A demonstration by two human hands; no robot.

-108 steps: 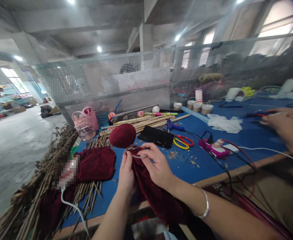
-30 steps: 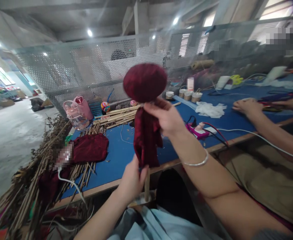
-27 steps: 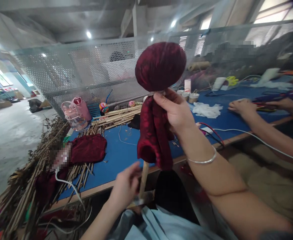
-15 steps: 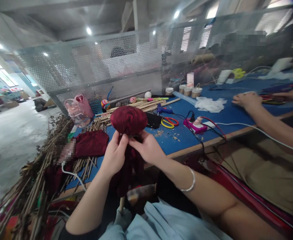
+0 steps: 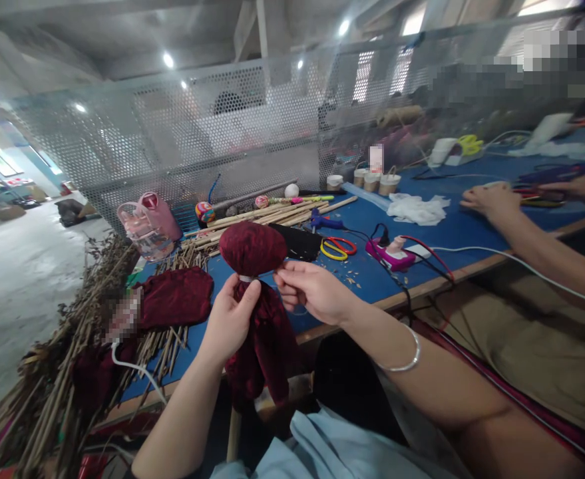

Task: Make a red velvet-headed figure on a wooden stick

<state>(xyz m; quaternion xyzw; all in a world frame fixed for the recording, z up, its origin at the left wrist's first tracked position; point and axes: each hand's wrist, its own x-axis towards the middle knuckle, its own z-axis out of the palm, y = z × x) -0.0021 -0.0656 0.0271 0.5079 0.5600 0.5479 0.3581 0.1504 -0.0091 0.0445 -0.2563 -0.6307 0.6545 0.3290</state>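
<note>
A round bundle of dark red cloth (image 5: 252, 247) stands over the table's front edge, its loose cloth hanging below in folds. A narrow whitish band (image 5: 246, 279) circles its neck. My left hand (image 5: 232, 316) is closed around the neck just under the band, thumb in front. Beside the neck on the right, my right hand (image 5: 312, 289) is closed in a pinch; whatever lies between its fingertips is too small to make out. Below the hanging cloth, a pale wooden stick (image 5: 233, 432) shows in front of my lap.
More dark red cloth (image 5: 177, 296) lies on the left over thin dry stalks (image 5: 172, 352). Scissors (image 5: 337, 248), a blue glue gun (image 5: 322, 219) and a purple power strip (image 5: 389, 255) lie on the blue table. A co-worker's hand (image 5: 492, 199) rests at the right.
My right hand has moved off the neck to the right, fingers pinched. The white band at the neck now shows. My left hand still grips the cloth, and the view has shifted slightly.
</note>
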